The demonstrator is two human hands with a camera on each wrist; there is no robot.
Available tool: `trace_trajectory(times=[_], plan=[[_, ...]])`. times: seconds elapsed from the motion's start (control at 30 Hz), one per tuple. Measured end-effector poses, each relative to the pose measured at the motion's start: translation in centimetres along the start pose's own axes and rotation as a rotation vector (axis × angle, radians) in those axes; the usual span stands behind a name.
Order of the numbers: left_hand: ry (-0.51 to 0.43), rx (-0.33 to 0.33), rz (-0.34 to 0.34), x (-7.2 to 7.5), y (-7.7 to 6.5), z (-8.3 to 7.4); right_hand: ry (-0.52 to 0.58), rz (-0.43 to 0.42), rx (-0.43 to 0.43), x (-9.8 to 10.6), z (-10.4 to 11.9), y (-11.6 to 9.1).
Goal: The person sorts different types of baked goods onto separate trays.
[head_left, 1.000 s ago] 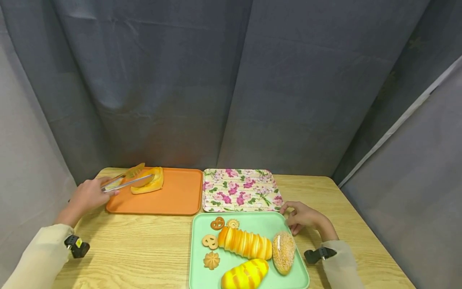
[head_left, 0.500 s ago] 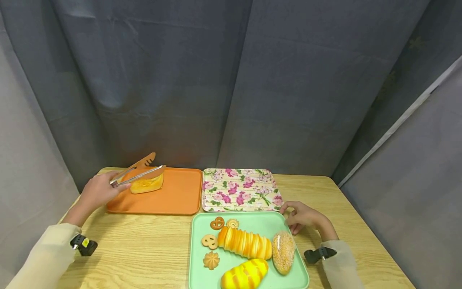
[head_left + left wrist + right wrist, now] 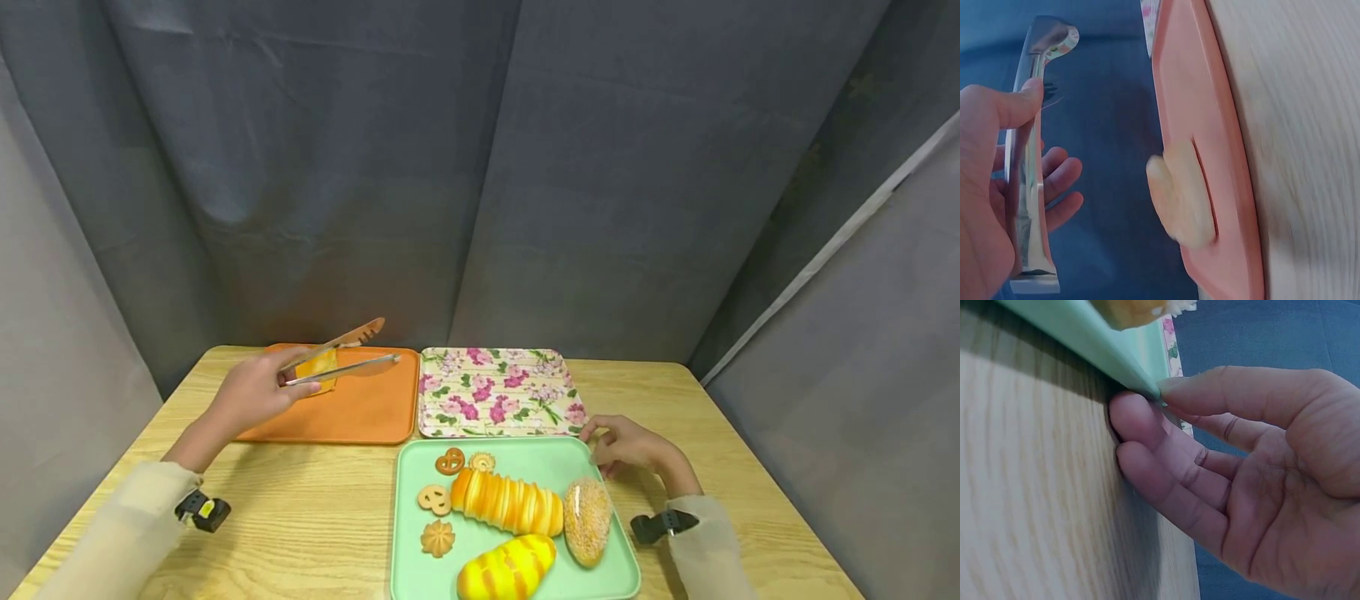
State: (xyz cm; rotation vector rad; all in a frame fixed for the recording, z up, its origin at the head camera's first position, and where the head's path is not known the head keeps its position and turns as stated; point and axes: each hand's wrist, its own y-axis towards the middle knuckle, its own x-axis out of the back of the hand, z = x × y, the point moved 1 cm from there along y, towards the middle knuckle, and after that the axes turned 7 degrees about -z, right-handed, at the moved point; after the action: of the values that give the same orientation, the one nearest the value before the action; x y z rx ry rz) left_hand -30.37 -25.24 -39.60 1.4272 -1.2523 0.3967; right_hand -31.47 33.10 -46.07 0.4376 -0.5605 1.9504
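Note:
My left hand (image 3: 255, 390) grips a pair of metal tongs (image 3: 362, 334), their two arms spread apart with nothing between the tips. They hang above the orange tray (image 3: 375, 421). On that tray lies a yellow bread-like piece (image 3: 324, 363), partly hidden behind the hand and tongs; in the left wrist view this piece (image 3: 1182, 200) looks pale and blurred. My right hand (image 3: 630, 447) pinches the far right corner of the green tray (image 3: 408, 575). In the right wrist view the thumb presses the rim from above, with other fingers below it.
On the green tray sit a ridged roll (image 3: 508, 502), a sesame bun (image 3: 587, 521), a yellow striped bread (image 3: 507, 569), a pretzel (image 3: 450, 461) and several cookies. A floral tray (image 3: 498, 392) adjoins the orange one. A grey curtain (image 3: 480, 167) rises behind the table.
My left hand has moved right with the tongs, from around the yellow piece to above and past it. The piece stays on the orange tray. My right hand holds its place.

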Motion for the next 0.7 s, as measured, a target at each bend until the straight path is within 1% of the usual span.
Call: trace_trajectory(times=[0.13, 0.37, 0.53, 0.7], plan=[[-0.044, -0.082, -0.001, -0.5, 0.0, -2.3, 0.005, -0.003, 0.002, 0.0, 0.2, -0.1], [-0.055, -0.226, 0.036, -1.4, -0.1, -6.3, 0.001, -0.009, -0.003, -0.1, 0.2, -0.1], [-0.096, -0.308, 0.116, -2.3, -0.2, -8.4, -0.01, -0.01, -0.004, 0.0, 0.2, 0.0], [-0.101, -0.384, 0.203, -3.4, -0.5, -9.7, -0.01, -0.009, -0.006, -0.1, 0.2, -0.1]])
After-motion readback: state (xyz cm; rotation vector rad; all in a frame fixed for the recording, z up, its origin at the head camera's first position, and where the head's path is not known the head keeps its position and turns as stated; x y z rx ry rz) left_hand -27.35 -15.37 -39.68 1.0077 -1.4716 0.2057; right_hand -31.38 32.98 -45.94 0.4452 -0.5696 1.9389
